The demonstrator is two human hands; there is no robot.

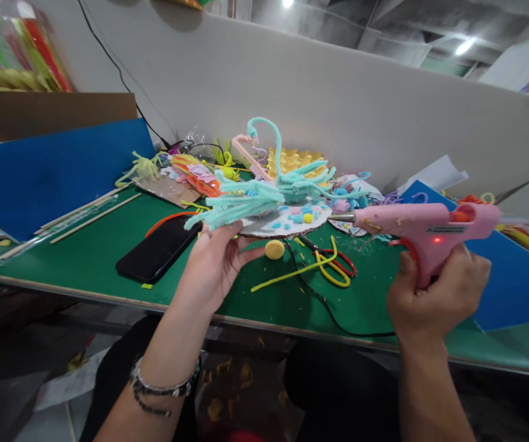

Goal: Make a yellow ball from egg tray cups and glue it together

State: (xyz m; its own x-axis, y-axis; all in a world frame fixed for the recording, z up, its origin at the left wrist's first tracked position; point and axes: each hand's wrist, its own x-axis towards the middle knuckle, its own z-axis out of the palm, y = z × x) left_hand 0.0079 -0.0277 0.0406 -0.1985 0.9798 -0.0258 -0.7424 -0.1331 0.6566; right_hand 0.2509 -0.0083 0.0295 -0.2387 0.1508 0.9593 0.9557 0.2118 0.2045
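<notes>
My left hand [215,261] grips a round cardboard disc [287,224] from below, lifted above the green table [98,258]. On the disc sits a teal pipe-cleaner bird [264,193] with a curved neck and small pompoms around it. My right hand [439,291] is wrapped round the handle of a pink glue gun [425,224]. Its metal nozzle [342,217] points left, close to the disc's right edge. A red light glows on the gun's body.
A black phone [160,248] lies flat left of my left hand. A yellow pompom [274,249], scissors [333,261] and yellow pipe cleaners lie under the disc. Blue sheets [47,172] stand left and right. Wooden sticks [89,215] lie at left, craft clutter by the grey partition [338,104].
</notes>
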